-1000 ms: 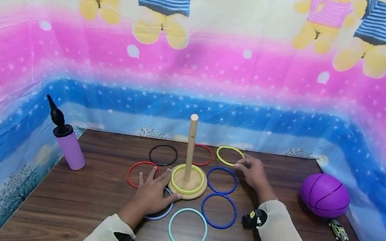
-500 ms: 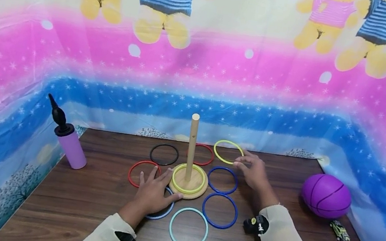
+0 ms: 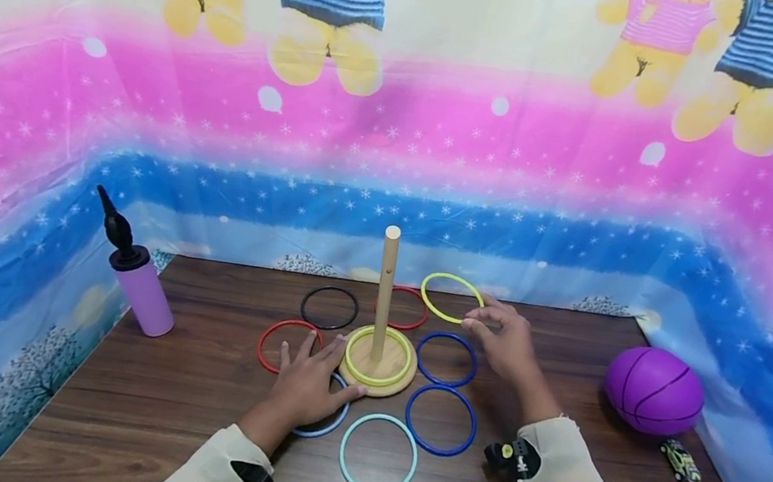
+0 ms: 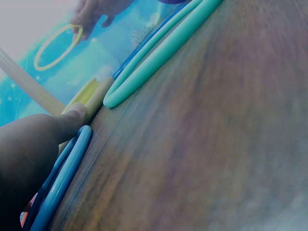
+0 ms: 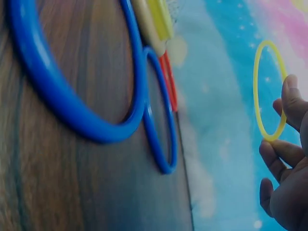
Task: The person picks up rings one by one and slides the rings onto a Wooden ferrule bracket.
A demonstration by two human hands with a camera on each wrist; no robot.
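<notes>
My right hand [image 3: 505,342] pinches the near right edge of a yellow ring [image 3: 445,318], which tilts above the tabletop in the right wrist view. To its left stands an upright wooden peg [image 3: 384,300] on a round wooden base [image 3: 406,359]. Another yellow ring [image 3: 347,363] lies on that base around the peg. My left hand [image 3: 304,386] rests with fingers spread at the base's left side, its thumb against the base's edge. A light blue ring [image 3: 337,420] lies partly hidden under that hand, and a red ring [image 3: 261,348] sits at its fingertips.
Around the base lie a black ring [image 3: 304,308], a second red ring [image 3: 424,312], two dark blue rings [image 3: 409,419] and a mint ring [image 3: 341,457]. A purple hand pump [image 3: 146,296] stands left. A purple ball [image 3: 654,391] and toy car [image 3: 681,463] are at right.
My right hand has lifted the yellow ring off the table and shifted it slightly left, toward the peg. The left hand stays in place.
</notes>
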